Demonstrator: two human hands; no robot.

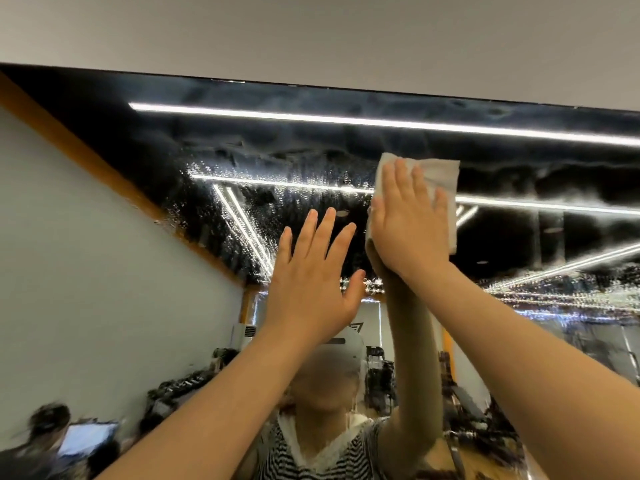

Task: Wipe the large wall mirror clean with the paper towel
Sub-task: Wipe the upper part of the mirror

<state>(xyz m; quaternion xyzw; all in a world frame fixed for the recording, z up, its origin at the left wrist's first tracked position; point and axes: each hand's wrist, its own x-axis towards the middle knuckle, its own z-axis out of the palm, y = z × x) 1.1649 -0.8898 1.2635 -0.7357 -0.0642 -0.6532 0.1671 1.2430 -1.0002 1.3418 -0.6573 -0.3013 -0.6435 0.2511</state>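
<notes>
The large wall mirror [242,161] fills most of the view, its top edge running just under the grey wall above. Its upper part is wet, with droplets and smeared streaks. My right hand [407,223] presses a folded white paper towel [445,181] flat against the glass high up, fingers straight. My left hand [311,275] is raised beside it, lower and to the left, fingers spread straight, holding nothing; I cannot tell whether it touches the glass.
The grey wall [311,32] above the mirror frames its top edge. The mirror reflects a dark ceiling with light strips, a pale wall with an orange band, my own reflection and seated people at lower left.
</notes>
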